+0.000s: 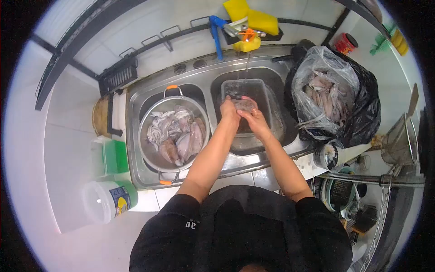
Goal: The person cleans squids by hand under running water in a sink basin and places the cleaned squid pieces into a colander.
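My left hand (230,110) and my right hand (254,120) are closed around a piece of squid (244,105), over a clear plastic tub (267,97) of water in the right basin. A thin stream of water runs from the faucet (246,34) into the tub. In the left basin stands a metal pot (147,154) with orange handles, holding several squid (174,136). To the right of the sink, a clear bag (308,63) inside a black bag (371,95) lies open, with more squid (327,97) in it.
A green container (118,156) and a white-lidded bucket (106,201) stand left of the sink. Yellow sponges (263,22) rest behind the faucet. At the right are a clear cup (329,156), a strainer (398,143) and a red can (346,43).
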`<state>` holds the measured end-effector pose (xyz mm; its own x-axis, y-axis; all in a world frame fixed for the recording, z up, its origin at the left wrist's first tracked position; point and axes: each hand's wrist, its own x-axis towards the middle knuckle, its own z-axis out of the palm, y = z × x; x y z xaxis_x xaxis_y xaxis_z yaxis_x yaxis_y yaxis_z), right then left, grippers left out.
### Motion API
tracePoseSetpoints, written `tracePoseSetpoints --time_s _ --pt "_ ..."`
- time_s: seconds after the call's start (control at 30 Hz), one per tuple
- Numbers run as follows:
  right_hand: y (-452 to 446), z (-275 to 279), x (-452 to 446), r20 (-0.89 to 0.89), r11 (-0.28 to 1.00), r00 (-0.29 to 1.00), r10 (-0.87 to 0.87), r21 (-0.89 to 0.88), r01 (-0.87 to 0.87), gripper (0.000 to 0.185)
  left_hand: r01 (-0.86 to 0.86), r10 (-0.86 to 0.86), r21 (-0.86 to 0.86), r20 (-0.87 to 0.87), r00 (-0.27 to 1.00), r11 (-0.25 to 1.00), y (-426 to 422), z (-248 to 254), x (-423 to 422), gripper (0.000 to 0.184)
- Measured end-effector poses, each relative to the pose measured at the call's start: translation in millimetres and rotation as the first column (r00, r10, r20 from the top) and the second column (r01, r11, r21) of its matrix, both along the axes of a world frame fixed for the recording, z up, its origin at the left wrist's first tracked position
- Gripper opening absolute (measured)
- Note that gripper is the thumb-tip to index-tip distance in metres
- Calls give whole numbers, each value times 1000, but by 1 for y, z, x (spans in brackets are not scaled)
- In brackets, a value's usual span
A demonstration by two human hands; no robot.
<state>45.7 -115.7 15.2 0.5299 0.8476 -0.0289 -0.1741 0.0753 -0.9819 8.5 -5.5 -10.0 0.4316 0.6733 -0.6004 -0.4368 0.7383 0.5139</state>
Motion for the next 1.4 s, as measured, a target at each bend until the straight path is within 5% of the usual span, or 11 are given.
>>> tracePoseSetpoints --time_s 0.03,0.07,0.1,0.17,0.23,0.37,0.6,0.97,1.07,1.2,1.4 --pt "-2 -4 1 0 1000 1000 28 1 -28 36 73 -73 0 49 996 997 0 -4 -1 35" --pt "-4 -11 2 280 998 958 -62 43 52 37 132 -133 10 96 987 991 3 -7 -4 36" --pt "-1 -15 0 527 987 836 -156 122 106 37 50 -44 108 -58 997 993 -13 24 -10 39" --pt "4 -16 -10 -17 979 981 -192 -76 190 36 -132 131 11 40 991 991 -2 -19 7 34" --pt "4 4 -17 -247 988 957 -154 -53 145 40 -161 161 13 30 987 987 -16 3 2 30" --pt "6 6 -13 -327 992 937 -121 -77 101 46 -169 169 19 6 986 985 -19 7 -2 26" --pt "14 -3 -5 -12 998 999 -51 -27 51 45 -207 208 -24 30 978 978 -13 -4 -3 18" --pt "-7 -9 8 84 997 996 18 -71 -12 41 -24 24 -1 -136 990 1000 -18 -3 -7 16" --pt "-10 -12 5 518 955 814 -263 18 297 30 29 -28 -71 5 1000 997 -12 -25 -5 20" --pt "-5 -22 0 497 958 820 -283 107 265 23 218 -204 -23 272 940 976 -16 -36 -3 24" --pt "-5 -13 2 500 989 856 -132 10 146 28 229 -209 -78 205 956 970 -6 -47 -9 27"
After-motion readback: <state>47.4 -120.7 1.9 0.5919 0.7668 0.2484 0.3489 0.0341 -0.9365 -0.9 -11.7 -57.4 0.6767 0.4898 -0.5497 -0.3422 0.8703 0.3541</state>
